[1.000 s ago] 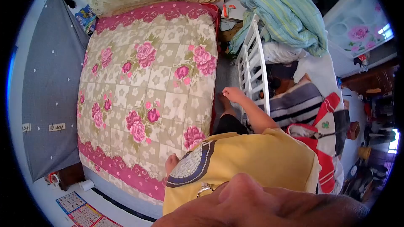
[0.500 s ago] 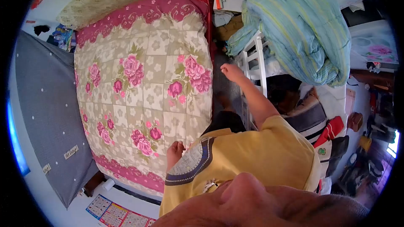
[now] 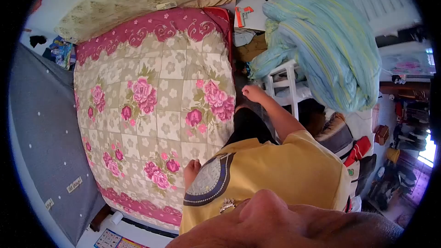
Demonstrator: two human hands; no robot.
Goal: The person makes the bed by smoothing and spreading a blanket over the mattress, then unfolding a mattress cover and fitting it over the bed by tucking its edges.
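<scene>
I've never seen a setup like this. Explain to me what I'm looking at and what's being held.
There is no machine here, just a person in a yellow shirt with two bare hands. One camera, worn on the head, looks forward and down past the body; its round lens bends the edges.

The big surface on the left is a bed, covered by a flowered bedspread. The left hand shows against its near side; whether it touches is unclear. The right hand is between the bed and a white railing, with a striped blanket heaped beyond. Both hands are loosely curled, and I see nothing held in either.
</scene>
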